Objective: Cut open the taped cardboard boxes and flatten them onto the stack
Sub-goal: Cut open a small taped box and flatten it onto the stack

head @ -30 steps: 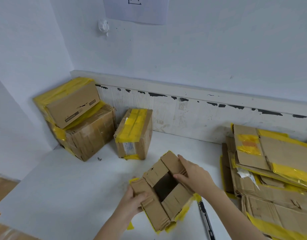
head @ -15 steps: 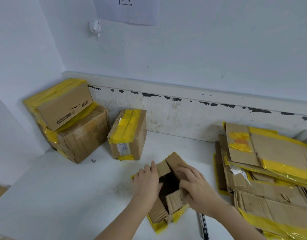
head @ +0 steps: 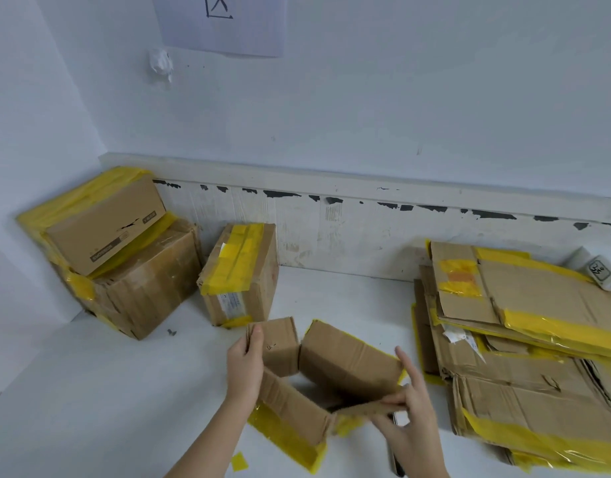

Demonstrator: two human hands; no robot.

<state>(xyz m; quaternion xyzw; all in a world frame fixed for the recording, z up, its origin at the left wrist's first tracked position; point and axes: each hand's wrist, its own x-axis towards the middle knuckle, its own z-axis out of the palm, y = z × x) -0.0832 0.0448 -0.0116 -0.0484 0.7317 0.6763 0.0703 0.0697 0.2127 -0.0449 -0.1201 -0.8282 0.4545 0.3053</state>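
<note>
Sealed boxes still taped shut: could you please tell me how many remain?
3: a long box atop a larger box in the left corner, and a smaller box standing beside them. Others may be hidden.

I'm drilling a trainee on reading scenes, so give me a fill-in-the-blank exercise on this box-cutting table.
1. Both hands hold the opened box, whose tape is coloured ____.
2. The stack of flattened cardboard lies on the ____ side of the table.
3. The number of boxes still taped shut by the wall is ____.
4. The left hand grips a ____ of the opened box, while the right hand pinches its near edge.

Missing words: yellow; right; three; flap
</note>
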